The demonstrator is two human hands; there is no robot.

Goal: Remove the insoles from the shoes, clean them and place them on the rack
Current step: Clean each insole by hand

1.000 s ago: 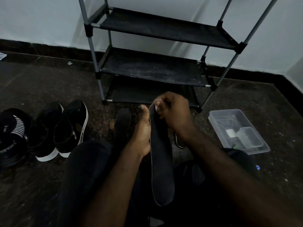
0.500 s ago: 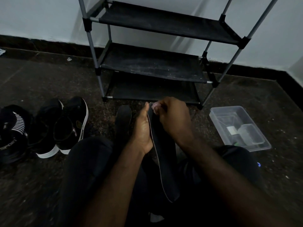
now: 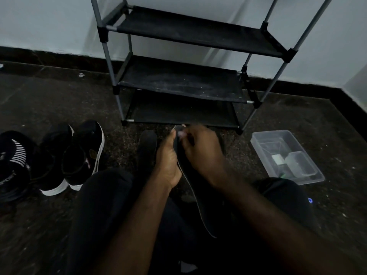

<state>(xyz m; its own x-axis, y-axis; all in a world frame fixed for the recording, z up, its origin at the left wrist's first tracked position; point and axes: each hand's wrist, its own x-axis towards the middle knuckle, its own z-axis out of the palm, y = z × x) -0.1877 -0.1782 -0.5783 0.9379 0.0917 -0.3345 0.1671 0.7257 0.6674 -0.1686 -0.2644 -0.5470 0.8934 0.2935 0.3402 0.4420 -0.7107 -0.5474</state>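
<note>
I hold a long black insole (image 3: 200, 197) upright over my lap, its toe end pointing at the rack. My left hand (image 3: 167, 161) supports its left edge from behind. My right hand (image 3: 200, 149) is closed on its upper end, with something small and pale pinched at the fingertips; I cannot tell what it is. A second black insole (image 3: 147, 147) lies on the floor just left of my left hand. The black three-shelf rack (image 3: 178, 80) stands against the wall straight ahead, with nothing on its shelves.
A pair of black shoes with white soles (image 3: 69, 157) sits on the floor to the left, beside another black shoe with white stripes (image 3: 14, 161). A clear plastic tub (image 3: 286, 155) with small items stands at the right. My dark-trousered legs fill the foreground.
The insole has turned more edge-on and its lower end swung to the right. Both hands stayed on its upper end and drifted slightly toward the rack.
</note>
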